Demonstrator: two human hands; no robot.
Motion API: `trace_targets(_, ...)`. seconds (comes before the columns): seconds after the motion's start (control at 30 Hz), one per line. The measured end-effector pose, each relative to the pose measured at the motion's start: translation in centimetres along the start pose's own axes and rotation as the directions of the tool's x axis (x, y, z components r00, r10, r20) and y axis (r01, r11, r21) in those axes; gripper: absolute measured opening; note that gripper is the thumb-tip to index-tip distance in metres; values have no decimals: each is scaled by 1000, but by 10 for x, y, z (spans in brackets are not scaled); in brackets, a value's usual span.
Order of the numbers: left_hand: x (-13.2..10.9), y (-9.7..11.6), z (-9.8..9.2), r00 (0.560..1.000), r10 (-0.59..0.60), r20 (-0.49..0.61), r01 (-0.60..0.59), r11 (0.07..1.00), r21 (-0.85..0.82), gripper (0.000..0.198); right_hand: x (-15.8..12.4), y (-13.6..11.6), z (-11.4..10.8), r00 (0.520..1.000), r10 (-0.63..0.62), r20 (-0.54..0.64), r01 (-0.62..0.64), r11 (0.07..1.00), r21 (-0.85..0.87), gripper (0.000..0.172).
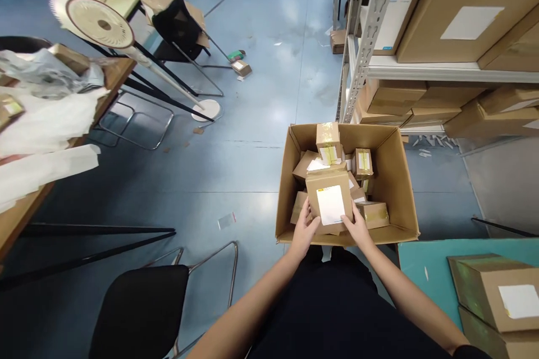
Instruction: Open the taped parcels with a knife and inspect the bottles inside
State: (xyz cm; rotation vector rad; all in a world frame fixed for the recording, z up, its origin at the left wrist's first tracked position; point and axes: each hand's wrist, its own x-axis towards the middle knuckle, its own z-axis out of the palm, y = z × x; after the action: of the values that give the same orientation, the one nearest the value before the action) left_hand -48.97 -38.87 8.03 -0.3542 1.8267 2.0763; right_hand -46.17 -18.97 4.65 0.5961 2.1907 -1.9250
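Note:
Between my two hands is a brown cardboard box (313, 184) with a white label facing up. My left hand (304, 231) grips its near left side, thumb by the label. On its near right corner, my right hand (357, 226) holds it the same way. The box is over a large open carton (408, 207) that contains several smaller taped boxes. Beyond the held box, a small box (327, 133) with yellowish tape stands up near the carton's far wall. Another small taped box (362, 162) lies to its right. The held box hides part of the carton's contents.
Metal shelving (421, 70) with cardboard boxes stands at the right. Boxes also sit on a teal surface (425, 269) at the lower right. To the left are a black chair (141, 308), a white fan (101, 22) and a cluttered wooden table (120, 70).

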Motion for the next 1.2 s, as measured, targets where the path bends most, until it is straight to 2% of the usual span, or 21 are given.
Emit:
trace_targets(0.2, -10, 13, 32, 990, 20, 141, -31, 996, 78, 79, -30, -6, -35, 990, -20, -139, 31, 997, 76, 84)
trace_targets(0.4, -14, 7, 68, 971, -12, 240, -21, 991, 133, 77, -64, 3, -71, 961, 24, -277, 14, 991, 133, 85)
trace_targets(0.5, -15, 4, 86, 946, -12, 323, -38, 988, 148, 74, -84, 8, -87, 936, 17, -351, 38, 988, 150, 83)
trace_targets(0.6, -17, 4, 102, 897, -16, 441, -58, 986, 155, 71, -106, 13, -98, 894, 28, -447, 59, 982, 180, 82)
trace_targets(0.73, -21, 6, 119, 808, -97, 582, -32, 978, 207, 72, -140, 20, -101, 805, 81, -587, 86, 964, 250, 82)
trace_targets(0.8, -24, 6, 127, 748, -141, 648, -32, 968, 248, 72, -160, 23, -96, 749, 107, -654, 107, 954, 279, 81)
trace_targets(0.93, -36, 1, 139, 603, -177, 778, -83, 956, 281, 70, -202, 31, -75, 608, 181, -773, 138, 935, 327, 81)
trace_targets(1.1, -66, -16, 150, 416, -231, 879, -152, 936, 318, 70, -255, 47, -42, 410, 276, -869, 180, 910, 374, 81)
trace_targets(1.2, -87, -29, 157, 283, -242, 928, -227, 923, 310, 67, -289, 58, -27, 287, 335, -897, 223, 888, 403, 80)
